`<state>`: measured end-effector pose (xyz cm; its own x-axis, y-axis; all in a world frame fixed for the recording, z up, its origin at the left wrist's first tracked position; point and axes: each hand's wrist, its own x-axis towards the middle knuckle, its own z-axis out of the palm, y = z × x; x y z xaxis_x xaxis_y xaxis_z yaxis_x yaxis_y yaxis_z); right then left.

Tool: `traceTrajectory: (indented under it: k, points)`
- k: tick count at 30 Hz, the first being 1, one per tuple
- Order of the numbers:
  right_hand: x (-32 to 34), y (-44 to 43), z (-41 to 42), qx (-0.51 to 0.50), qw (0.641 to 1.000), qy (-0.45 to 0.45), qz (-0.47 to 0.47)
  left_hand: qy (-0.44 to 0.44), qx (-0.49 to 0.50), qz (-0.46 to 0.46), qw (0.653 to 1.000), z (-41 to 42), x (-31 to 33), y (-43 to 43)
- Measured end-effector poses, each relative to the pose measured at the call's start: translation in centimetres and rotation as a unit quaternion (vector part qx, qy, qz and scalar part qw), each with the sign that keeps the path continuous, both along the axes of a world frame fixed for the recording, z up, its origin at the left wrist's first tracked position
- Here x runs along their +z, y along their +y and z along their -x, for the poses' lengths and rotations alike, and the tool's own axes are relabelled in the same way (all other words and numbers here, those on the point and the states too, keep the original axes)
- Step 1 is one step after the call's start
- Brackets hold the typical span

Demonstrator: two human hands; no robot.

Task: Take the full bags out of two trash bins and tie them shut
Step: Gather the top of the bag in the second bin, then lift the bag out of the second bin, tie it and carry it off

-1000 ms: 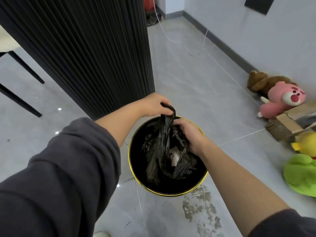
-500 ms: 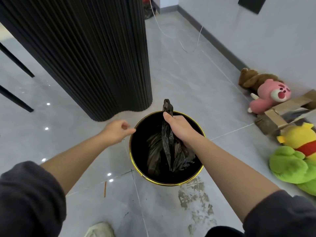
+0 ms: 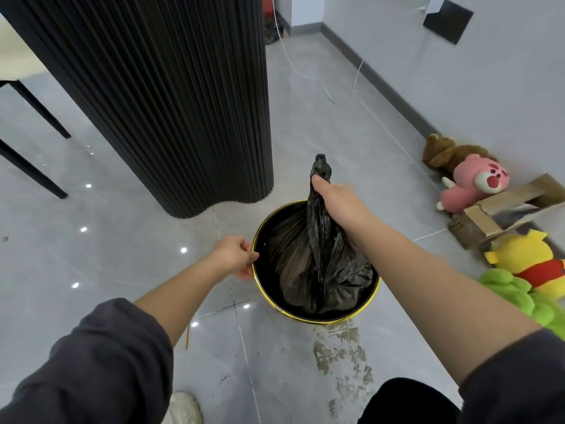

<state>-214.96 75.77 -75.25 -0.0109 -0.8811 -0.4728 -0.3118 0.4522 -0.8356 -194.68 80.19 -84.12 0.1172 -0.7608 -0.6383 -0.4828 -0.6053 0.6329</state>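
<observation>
Here the round trash bin (image 3: 263,292) stands on the grey tiled floor (image 3: 107,255), black inside, with a gold band round its mouth. The black trash bag (image 3: 318,270) sits in it, bulging and crumpled at the bottom and narrowing upward to a twisted neck that rises above the rim. What the bag holds is hidden by the dark plastic. The right hand (image 3: 339,206) is wrapped round that neck, fingers curled tight on it, and a short tuft of plastic sticks out past the thumb. The left hand (image 3: 235,257) is set well apart from it at the bin's left edge, fingers and thumb pinching the gold rim. Both forearms are bare below pushed-up dark sleeves. A small pale mark on the gold band at the near left is too small to read. Just behind the bin to the left rises a black fluted column (image 3: 171,102), and dark furniture legs (image 3: 30,166) stand farther left. Against the right wall lie a brown plush (image 3: 446,151), a pink plush bear (image 3: 477,182), an open cardboard box (image 3: 504,209) whose contents cannot be made out, a yellow plush bear in a red shirt (image 3: 526,255) and a green plush (image 3: 519,298). A white cable (image 3: 305,71) trails across the far floor. A patchy brown stain (image 3: 339,350) marks the tiles just in front of the bin, and a pale shoe (image 3: 183,408) shows at the bottom edge.
</observation>
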Motion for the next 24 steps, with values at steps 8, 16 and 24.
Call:
traceTrajectory:
  k: [8, 16, 24]
  points:
    - [5.5, -1.4, 1.8, -0.047, 0.993, -0.106, 0.018, 0.050, 0.070, 0.036, 0.996, 4.3, 0.5, 0.5]
    - [10.4, -1.0, -2.4, -0.065, 0.967, -0.245, -0.004, 0.153, 0.148, 0.131, 0.968, 3.4, 8.3, 2.7]
    - [13.0, 2.5, -10.6, 0.003, 0.947, -0.317, -0.047, 0.080, 0.203, 0.210, 0.953, -5.5, 13.0, 4.2]
